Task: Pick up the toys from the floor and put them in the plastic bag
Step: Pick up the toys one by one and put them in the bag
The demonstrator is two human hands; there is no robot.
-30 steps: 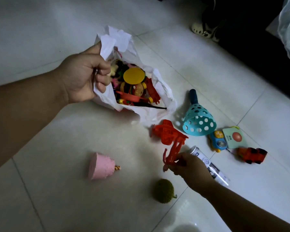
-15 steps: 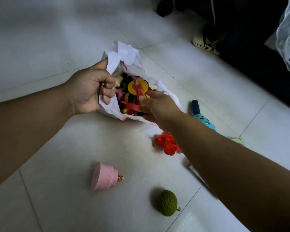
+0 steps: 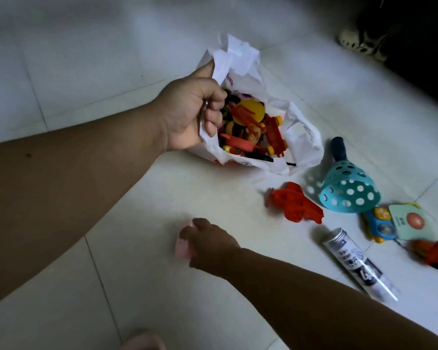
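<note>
My left hand [image 3: 187, 114] grips the rim of the white plastic bag [image 3: 301, 132] and holds it open on the floor. Several colourful toys fill the bag, among them a yellow disc [image 3: 250, 111] and red pieces. Lower down, my right hand [image 3: 210, 246] covers a pink toy [image 3: 182, 248], fingers curled over it; the picture is blurred there. On the tiles to the right lie a red toy [image 3: 293, 205], a teal perforated scoop [image 3: 347, 190], a blue and yellow toy car [image 3: 379, 223] and a red vehicle [image 3: 433, 253].
A clear tube with a silver cap [image 3: 357, 261] and a pale card with a red dot [image 3: 410, 221] lie among the toys. A spotted shoe [image 3: 357, 41] sits by dark furniture at the top right. A blurred pink shape [image 3: 142, 342] shows at the bottom edge.
My right hand put the red toy into the bag, then came back down and left onto the pink toy. The left hand keeps holding the bag. The green durian toy is out of sight.
</note>
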